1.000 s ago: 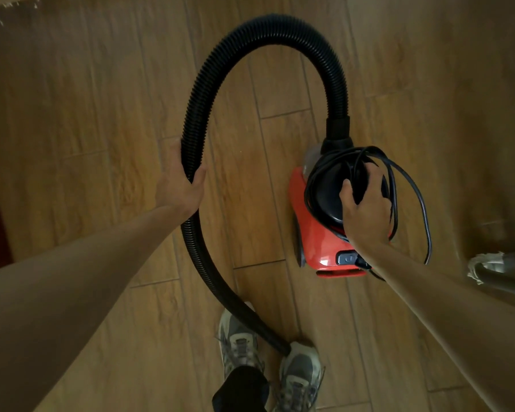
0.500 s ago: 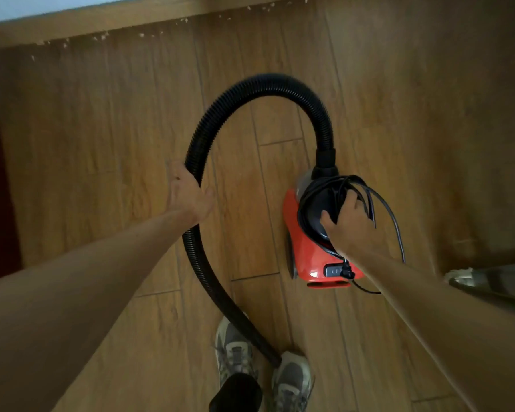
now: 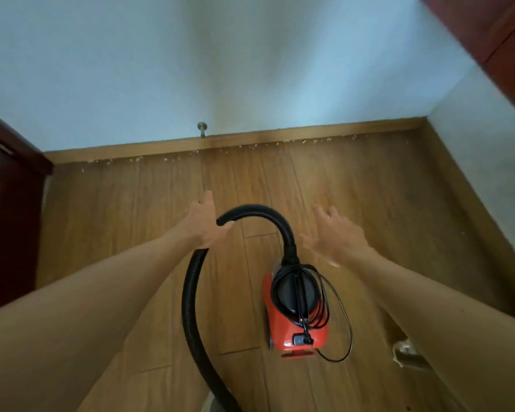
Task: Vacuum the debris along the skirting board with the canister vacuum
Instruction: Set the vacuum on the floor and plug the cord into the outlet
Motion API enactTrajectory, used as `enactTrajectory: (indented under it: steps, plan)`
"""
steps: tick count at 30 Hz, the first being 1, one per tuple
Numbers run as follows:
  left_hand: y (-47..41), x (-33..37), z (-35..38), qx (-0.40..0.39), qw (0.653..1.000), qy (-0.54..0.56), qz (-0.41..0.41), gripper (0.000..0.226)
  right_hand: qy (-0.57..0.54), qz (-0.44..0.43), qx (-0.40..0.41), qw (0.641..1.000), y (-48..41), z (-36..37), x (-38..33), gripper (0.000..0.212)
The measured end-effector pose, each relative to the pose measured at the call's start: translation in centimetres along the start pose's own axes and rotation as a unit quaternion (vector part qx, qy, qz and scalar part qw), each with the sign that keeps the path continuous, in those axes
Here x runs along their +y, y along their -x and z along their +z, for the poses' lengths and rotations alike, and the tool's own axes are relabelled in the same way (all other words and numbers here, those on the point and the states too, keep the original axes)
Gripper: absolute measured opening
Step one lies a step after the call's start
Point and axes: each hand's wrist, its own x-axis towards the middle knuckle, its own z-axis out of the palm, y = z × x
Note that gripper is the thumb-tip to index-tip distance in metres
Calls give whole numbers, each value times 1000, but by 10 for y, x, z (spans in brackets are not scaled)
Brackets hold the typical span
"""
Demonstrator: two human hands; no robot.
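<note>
Left hand (image 3: pixel 202 224): arm extended forward, hand raised beyond and to the left of the red plastic canister vacuum with round black lid (image 3: pixel 296 310). Fingers are straight and close together, pointing away. The thumb lies against the black ribbed flexible hose (image 3: pixel 191 292), which passes behind the palm. Motion blur prevents confirming any grip.

Right hand (image 3: pixel 336 236): arm extended, hand just beyond the vacuum to its right, fingers spread apart, holding nothing, clear of the hose.

The vacuum sits on the wood-plank floor (image 3: pixel 116 218), black power cord (image 3: pixel 339 307) looped around its lid.

The pale scattered debris (image 3: pixel 250 146) lies well beyond the vacuum, along the foot of the light wooden skirting board (image 3: pixel 309 132).

The hose's lower end is cut off at the frame bottom. A pale object (image 3: pixel 403 352) right of the vacuum is partly covered by the right forearm and unidentifiable.
</note>
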Motion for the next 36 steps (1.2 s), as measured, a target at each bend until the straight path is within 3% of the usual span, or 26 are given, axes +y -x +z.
enactTrajectory:
  steps: [7,17,25,36]
  plan:
    - [65,78,-178,80,986,-102,102,96,25,-25,93,995,26,-225,-27,79]
    - [187,174,-405,201,951,-183,148,97,62,-68,222,971,131,-484,-63,78]
    - [278,194,-481,251,928,-216,169,93,58,-88,242,965,211,-570,-75,82]
    - [306,183,-520,262,912,-221,226,94,78,-40,252,964,259,-601,-93,85]
